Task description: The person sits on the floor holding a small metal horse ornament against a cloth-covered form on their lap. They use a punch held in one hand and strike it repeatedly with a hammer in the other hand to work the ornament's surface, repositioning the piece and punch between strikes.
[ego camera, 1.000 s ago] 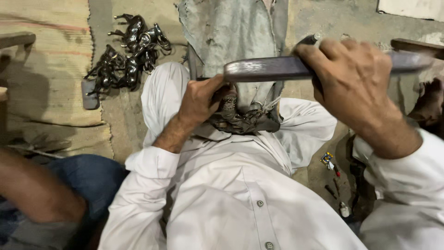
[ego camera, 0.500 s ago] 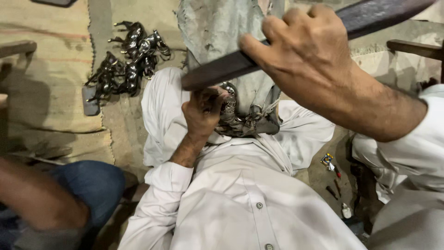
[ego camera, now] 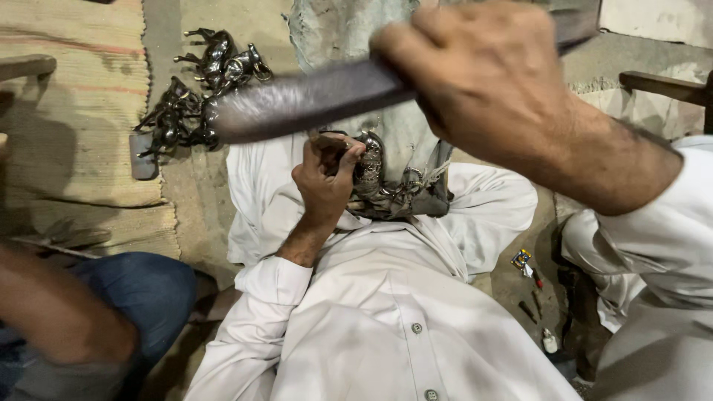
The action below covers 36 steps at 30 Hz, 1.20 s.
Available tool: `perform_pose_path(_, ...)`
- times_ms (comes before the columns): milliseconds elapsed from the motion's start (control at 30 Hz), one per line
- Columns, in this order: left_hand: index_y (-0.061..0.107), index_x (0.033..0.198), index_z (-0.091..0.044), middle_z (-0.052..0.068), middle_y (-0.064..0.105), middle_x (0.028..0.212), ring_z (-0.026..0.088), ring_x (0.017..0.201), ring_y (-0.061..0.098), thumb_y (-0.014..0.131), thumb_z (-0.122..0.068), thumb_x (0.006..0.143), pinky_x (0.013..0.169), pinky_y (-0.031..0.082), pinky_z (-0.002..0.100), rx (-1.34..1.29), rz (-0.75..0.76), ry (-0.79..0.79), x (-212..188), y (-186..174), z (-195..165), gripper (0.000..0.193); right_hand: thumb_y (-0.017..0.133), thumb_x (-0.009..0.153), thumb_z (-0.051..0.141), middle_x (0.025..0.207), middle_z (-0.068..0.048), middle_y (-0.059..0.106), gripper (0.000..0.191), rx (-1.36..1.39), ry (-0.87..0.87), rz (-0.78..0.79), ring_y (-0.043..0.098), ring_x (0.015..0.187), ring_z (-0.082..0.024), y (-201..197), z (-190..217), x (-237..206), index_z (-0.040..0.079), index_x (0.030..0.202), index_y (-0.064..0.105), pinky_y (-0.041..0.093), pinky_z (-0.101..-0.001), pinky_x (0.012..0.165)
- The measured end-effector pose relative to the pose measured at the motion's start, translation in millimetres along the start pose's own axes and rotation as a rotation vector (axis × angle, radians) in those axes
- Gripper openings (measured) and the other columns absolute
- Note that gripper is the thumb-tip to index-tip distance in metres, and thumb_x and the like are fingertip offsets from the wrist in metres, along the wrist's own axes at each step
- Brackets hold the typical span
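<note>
keep your left hand (ego camera: 327, 174) clamped on the small silvery metal figurine (ego camera: 371, 174) while your right hand (ego camera: 483, 89) (fist closed) guides the long dark metal file (ego camera: 304, 100) squarely above that grip.

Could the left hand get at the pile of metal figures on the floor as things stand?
Probably not right away: the left hand is gripping the metal piece in the lap. The pile lies apart to its left, with nothing visible between them.

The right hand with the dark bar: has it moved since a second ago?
Yes. The right hand and its bar have risen toward the camera, above the metal figurine.
</note>
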<state>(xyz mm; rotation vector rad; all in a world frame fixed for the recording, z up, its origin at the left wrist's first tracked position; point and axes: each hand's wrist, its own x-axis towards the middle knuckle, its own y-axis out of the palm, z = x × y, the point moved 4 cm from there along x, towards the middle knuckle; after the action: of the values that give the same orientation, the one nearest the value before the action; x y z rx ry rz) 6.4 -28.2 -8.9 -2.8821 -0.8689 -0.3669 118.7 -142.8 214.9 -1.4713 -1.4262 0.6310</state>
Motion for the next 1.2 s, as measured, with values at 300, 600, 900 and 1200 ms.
perform_pose_path(300, 0.062, 0.120, -0.008, 0.006, 0.079, 0.103, 0.017, 0.093, 0.080, 0.071, -0.005, 0.098, 0.080, 0.066, 0.030, 0.115, 0.093, 0.136, 7.7, -2.0, -0.1, 0.024, 0.068, 0.090, 0.013, 0.079, -0.004, 0.069, 0.022, 0.051, 0.069, 0.276, 0.069, 0.065, -0.022, 15.5, -15.3, -15.1, 0.018, 0.110, 0.071, 0.048, -0.0376, 0.052)
perform_pose_path(600, 0.066, 0.122, -0.008, 0.007, 0.079, 0.105, 0.020, 0.092, 0.080, 0.079, -0.001, 0.093, 0.079, 0.064, 0.030, 0.142, 0.658, 0.299, 49.5, -2.2, -11.5, 0.033, 0.077, 0.085, 0.014, 0.086, -0.006, 0.071, 0.034, 0.405, 0.340, 0.315, 0.070, 0.071, -0.025, 41.7, -33.8, -87.6, 0.010, 0.118, 0.068, 0.052, -0.0375, 0.066)
perform_pose_path(900, 0.066, 0.125, -0.008, 0.011, 0.077, 0.105, 0.026, 0.090, 0.078, 0.080, 0.003, 0.086, 0.077, 0.064, 0.034, 0.251, 0.651, 0.436, 50.2, -5.6, -22.2, 0.042, 0.081, 0.087, 0.004, 0.085, -0.007, 0.070, 0.029, 0.218, 0.339, 0.033, 0.069, 0.072, -0.025, 32.8, -15.5, -113.0, 0.013, 0.113, 0.074, 0.050, -0.0377, 0.062)
perform_pose_path(1200, 0.062, 0.123, -0.002, 0.015, 0.077, 0.103, 0.029, 0.090, 0.079, 0.075, 0.002, 0.085, 0.075, 0.063, 0.035, 0.286, 0.423, 0.328, 31.8, -9.2, 0.2, 0.040, 0.071, 0.089, 0.010, 0.090, -0.007, 0.070, 0.028, 0.219, 0.306, 0.256, 0.069, 0.077, -0.025, 17.4, -21.8, -59.5, 0.013, 0.117, 0.070, 0.050, -0.0393, 0.063)
